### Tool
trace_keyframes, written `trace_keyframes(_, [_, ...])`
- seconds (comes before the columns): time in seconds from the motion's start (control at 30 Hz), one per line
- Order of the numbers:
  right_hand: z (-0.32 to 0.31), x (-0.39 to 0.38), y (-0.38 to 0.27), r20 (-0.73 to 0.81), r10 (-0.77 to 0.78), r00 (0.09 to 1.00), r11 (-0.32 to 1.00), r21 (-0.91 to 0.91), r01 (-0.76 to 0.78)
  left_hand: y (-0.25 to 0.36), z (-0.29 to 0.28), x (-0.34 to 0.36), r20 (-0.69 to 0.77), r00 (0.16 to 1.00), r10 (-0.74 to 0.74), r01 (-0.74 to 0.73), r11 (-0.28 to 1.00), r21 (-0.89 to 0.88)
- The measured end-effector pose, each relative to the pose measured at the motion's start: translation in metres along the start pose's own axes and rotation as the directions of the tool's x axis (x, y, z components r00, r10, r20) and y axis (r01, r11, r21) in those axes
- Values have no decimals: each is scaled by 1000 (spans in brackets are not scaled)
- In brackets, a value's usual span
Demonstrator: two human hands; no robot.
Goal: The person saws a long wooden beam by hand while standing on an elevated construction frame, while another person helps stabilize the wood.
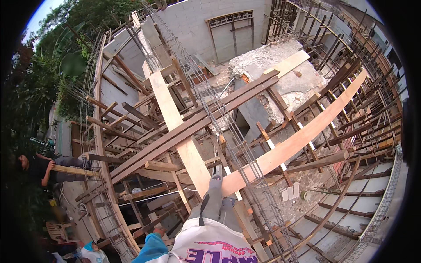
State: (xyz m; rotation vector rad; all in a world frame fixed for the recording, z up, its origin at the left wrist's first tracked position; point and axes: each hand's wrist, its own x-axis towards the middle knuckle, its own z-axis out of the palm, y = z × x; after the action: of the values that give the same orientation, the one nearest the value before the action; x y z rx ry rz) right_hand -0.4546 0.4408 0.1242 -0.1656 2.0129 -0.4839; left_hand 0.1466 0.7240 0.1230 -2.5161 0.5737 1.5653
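My left hand (160,231) shows small beside my body at the lower edge, below a blue sleeve (151,247). Its fingers are too small and too much in shadow to read, and I see nothing clearly held in it. Timber framing lies close around it. My right hand is outside the picture. In front of my grey-trousered legs, a pale plank (169,103) runs away from me, and a long, thin board (302,142) stretches off to the right. Two dark beams (193,129) cross over the first plank.
Rebar cages (197,83) cross the timber scaffold, with gaps dropping to a lower level. Beyond stands a broken concrete block (280,79). At left, another person (44,168) holds a timber (74,170); someone else (93,252) is lower down. Curved ribs (351,193) edge the right.
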Motion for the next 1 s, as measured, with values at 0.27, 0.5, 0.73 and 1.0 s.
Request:
trace_keyframes(0.27, [177,-5,-95,332,-28,943,908,-386,162,175,-115,75,-392,919,-46,-224,757,-615])
trace_keyframes(0.5, [289,8,-147,483,19,875,719,-615,324,195,-91,102,-362,932,14,-310,551,-775])
trace_keyframes(0.73, [445,3,-282,614,-284,737,693,-399,600,102,-25,85,-65,916,-395,198,588,-785])
trace_keyframes(1.0, [551,-103,-249,754,-161,637,525,-481,702,40,-22,83,-34,859,-510,201,399,-895])
